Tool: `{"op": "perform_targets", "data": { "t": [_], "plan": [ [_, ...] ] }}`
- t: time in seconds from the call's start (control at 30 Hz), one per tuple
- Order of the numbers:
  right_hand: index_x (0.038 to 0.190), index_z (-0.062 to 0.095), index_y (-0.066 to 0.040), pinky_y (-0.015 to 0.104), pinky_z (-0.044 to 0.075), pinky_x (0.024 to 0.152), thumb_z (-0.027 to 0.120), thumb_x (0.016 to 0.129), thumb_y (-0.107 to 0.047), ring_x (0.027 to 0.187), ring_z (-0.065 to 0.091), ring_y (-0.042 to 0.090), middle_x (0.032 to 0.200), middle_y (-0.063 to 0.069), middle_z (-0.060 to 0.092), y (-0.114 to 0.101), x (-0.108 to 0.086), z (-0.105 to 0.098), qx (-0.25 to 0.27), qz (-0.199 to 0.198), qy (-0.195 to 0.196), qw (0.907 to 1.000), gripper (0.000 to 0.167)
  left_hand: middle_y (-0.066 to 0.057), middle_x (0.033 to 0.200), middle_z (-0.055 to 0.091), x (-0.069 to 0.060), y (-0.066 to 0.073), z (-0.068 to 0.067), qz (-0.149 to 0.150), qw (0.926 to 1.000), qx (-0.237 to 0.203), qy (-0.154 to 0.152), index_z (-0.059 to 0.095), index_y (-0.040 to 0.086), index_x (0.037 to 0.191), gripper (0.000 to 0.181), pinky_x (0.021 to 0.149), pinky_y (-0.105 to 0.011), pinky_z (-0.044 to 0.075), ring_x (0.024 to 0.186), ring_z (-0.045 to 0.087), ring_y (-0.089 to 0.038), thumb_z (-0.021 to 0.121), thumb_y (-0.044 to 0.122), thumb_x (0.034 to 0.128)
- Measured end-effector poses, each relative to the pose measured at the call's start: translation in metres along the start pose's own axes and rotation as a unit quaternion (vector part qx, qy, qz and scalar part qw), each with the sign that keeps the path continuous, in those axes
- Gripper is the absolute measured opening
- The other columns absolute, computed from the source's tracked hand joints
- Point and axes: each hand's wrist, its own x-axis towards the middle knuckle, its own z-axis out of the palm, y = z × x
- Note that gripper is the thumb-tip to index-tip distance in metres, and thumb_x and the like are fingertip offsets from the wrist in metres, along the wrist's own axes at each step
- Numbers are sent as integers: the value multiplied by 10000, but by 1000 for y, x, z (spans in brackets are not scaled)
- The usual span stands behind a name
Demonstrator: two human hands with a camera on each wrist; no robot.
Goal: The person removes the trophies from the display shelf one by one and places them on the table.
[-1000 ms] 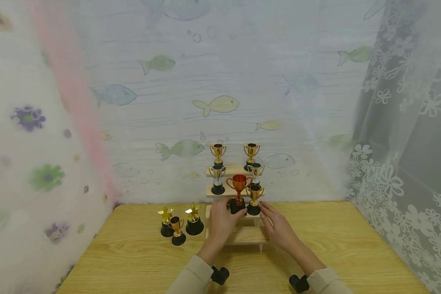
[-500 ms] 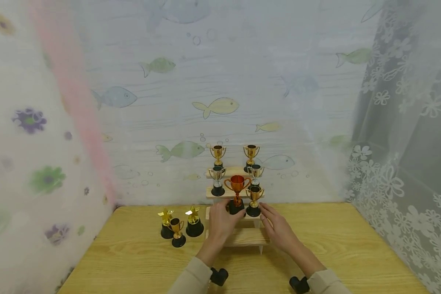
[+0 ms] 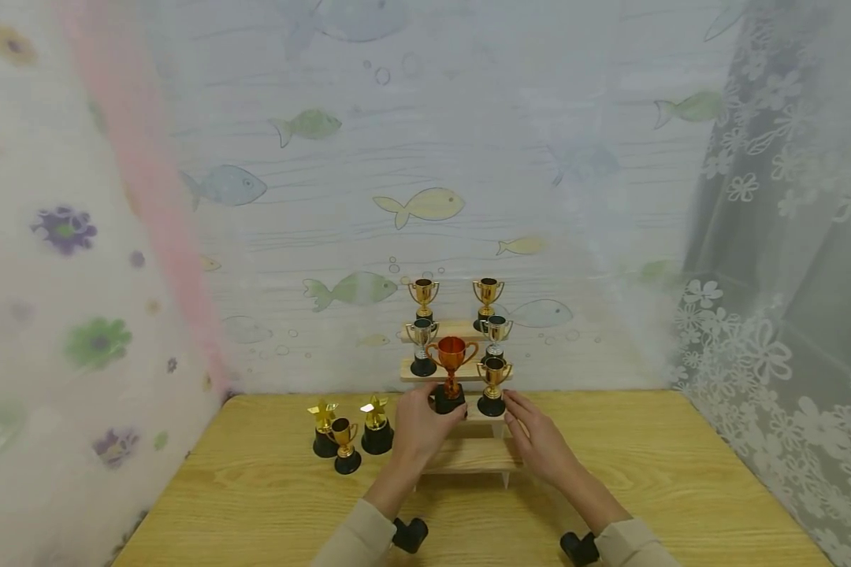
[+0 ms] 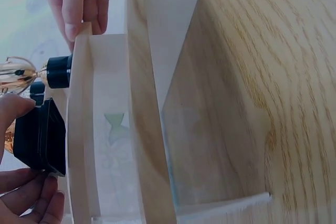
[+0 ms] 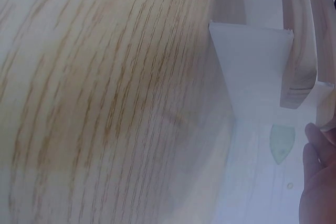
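My left hand [image 3: 421, 425] grips the square black base [image 4: 41, 137] of an orange-red trophy cup [image 3: 451, 354], held upright at the third tier of a wooden stepped stand [image 3: 468, 455]. In the left wrist view the base is close to the shelf edge; contact with the shelf is hard to judge. A smaller gold trophy cup [image 3: 492, 374] stands to its right on that tier. The fingers of my right hand [image 3: 542, 445] are extended and touch the right end of this shelf. In the right wrist view the right hand's fingers [image 5: 317, 153] show only partly.
Two silver cups [image 3: 422, 339] stand on the second tier and two gold cups [image 3: 423, 293] on the top one. Left of the stand, two star trophies [image 3: 377, 425] and a small gold cup [image 3: 343, 445] stand on the wooden table [image 3: 255, 472]. A fish-patterned curtain [image 3: 425, 157] hangs behind.
My left hand has shifted slightly left with the orange-red trophy, widening the gap to the gold cup beside it. The right hand has stayed at the shelf end.
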Motion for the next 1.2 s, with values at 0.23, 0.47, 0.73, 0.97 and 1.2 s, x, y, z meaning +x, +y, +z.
{"op": "perform_targets", "data": {
  "t": [0.23, 0.47, 0.73, 0.97, 1.2],
  "plan": [
    [1437, 504, 111, 617, 399, 1076, 475, 1096, -127, 1381, 451, 475, 1510, 272, 470, -1, -1, 0, 24, -113, 75, 9999, 417, -54, 931, 745, -5, -1, -11, 10, 10000, 21, -25, 769, 81, 1089, 402, 621, -318, 548, 765, 666, -168, 884, 330, 796],
    [1447, 497, 105, 611, 392, 1085, 473, 1097, -130, 1393, 439, 470, 1524, 265, 458, -1, -2, 0, 52, -14, 10, 10000, 422, -82, 974, 747, -10, -7, -22, -30, 9999, -76, -116, 750, 50, 1135, 455, 626, -296, 573, 800, 690, -171, 887, 320, 797],
    [1448, 494, 108, 618, 391, 1082, 479, 1093, -113, 1392, 439, 474, 1523, 269, 458, -3, -1, -1, 42, -19, 2, 10000, 418, -94, 942, 741, -17, -17, -36, 43, 9999, 64, 69, 742, 7, 1163, 512, 618, -304, 566, 771, 682, -172, 910, 286, 768],
    [1449, 492, 106, 607, 396, 1083, 487, 1090, -110, 1387, 449, 468, 1523, 262, 463, -3, 0, -3, 15, -93, -30, 10000, 419, -66, 982, 747, -22, -19, -49, -189, 9997, 166, -14, 752, 65, 1145, 475, 728, -388, 579, 879, 689, -220, 895, 339, 784],
    [1449, 502, 93, 596, 406, 1079, 498, 1087, -125, 1380, 464, 453, 1534, 235, 463, -1, -3, -4, -43, -132, 13, 9999, 423, -66, 1037, 740, -29, -20, -56, -240, 9997, 86, -7, 740, 71, 1183, 497, 770, -428, 574, 937, 680, -238, 891, 343, 795]
  ]
}}
